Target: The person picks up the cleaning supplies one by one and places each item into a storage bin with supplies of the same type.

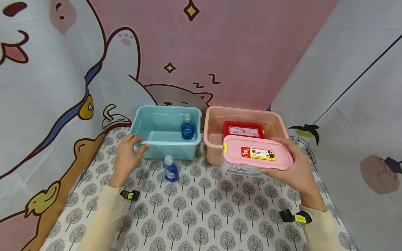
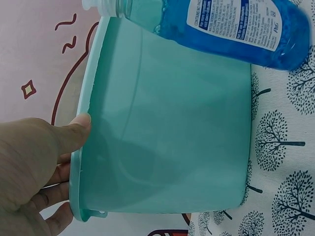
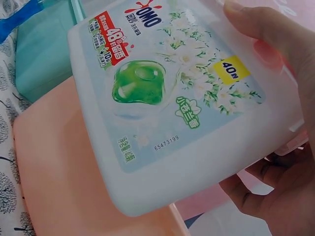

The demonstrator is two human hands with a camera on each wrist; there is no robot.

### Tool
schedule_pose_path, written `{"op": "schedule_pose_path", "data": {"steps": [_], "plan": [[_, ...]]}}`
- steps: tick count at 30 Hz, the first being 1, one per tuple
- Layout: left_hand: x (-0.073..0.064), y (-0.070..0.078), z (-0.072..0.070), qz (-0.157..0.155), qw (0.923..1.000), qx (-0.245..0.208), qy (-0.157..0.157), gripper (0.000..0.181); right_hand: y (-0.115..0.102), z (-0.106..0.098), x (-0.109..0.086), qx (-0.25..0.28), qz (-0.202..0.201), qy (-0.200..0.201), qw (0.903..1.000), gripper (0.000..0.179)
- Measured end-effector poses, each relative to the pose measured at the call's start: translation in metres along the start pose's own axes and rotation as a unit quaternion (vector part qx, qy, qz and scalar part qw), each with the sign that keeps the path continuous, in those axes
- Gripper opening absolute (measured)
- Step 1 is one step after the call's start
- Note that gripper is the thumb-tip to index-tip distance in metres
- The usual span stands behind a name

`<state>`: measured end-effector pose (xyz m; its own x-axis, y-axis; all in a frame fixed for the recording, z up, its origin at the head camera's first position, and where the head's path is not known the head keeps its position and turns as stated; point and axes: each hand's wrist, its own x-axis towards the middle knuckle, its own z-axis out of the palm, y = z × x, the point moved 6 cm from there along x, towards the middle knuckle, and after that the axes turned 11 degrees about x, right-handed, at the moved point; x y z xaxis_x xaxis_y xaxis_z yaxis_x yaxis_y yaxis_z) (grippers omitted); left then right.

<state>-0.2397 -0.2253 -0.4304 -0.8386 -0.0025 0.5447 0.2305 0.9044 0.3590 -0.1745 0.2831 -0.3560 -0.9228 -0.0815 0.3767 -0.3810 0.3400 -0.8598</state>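
The left hand [image 1: 128, 153] pinches a pale teal plastic bin [image 1: 169, 150] by its rim, seemingly to steady it, while the right hand [image 1: 293, 165] grips the end of a white plastic tub with a pink lid [image 1: 255, 153], apparently balancing it lid-up by the near side of a peach plastic bin [image 1: 214, 150]. Inside that sits a red-lidded box [image 1: 244, 129]; clear bottles of blue liquid stand in [image 1: 187, 129] and before [image 1: 170, 170] the teal one.

A pink-lidded white oblong plastic box [image 1: 257, 152] partly hides the red rectangular plastic box [image 1: 244, 131]. The left wrist view's top edge crops 1 blue-filled plastic bottle [image 2: 224, 32].
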Motion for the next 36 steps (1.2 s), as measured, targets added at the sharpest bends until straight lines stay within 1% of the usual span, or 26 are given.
{"op": "schedule_pose_path", "data": {"steps": [7, 11, 15, 22, 26, 32, 36], "plan": [[0.0, 0.0, 0.001, 0.001, 1.0, 0.002, 0.001, 0.031, -0.004, -0.007, 0.005, -0.001, 0.005, 0.017, 0.9999, 0.102], [0.0, 0.0, 0.001, -0.002, 1.0, 0.003, -0.004, 0.031, -0.008, -0.009, 0.009, 0.009, 0.005, 0.021, 0.9997, 0.102], [-0.001, 0.0, 0.001, -0.004, 1.0, 0.004, -0.006, 0.031, -0.011, -0.012, 0.013, 0.013, -0.005, 0.025, 0.9996, 0.103], [0.0, 0.0, 0.001, -0.004, 1.0, 0.004, -0.001, 0.032, -0.016, -0.016, 0.02, 0.01, -0.016, 0.037, 0.9991, 0.103], [0.0, 0.0, 0.001, -0.003, 1.0, 0.004, 0.0, 0.031, -0.018, -0.018, 0.025, 0.008, -0.031, 0.046, 0.9984, 0.102], [-0.001, 0.0, 0.002, -0.003, 1.0, 0.004, -0.002, 0.031, -0.02, -0.021, 0.033, -0.004, -0.042, 0.063, 0.9971, 0.1], [-0.001, -0.001, 0.001, -0.001, 1.0, 0.004, 0.0, 0.031, -0.022, -0.023, 0.038, 0.004, -0.048, 0.064, 0.9968, 0.099]]}}
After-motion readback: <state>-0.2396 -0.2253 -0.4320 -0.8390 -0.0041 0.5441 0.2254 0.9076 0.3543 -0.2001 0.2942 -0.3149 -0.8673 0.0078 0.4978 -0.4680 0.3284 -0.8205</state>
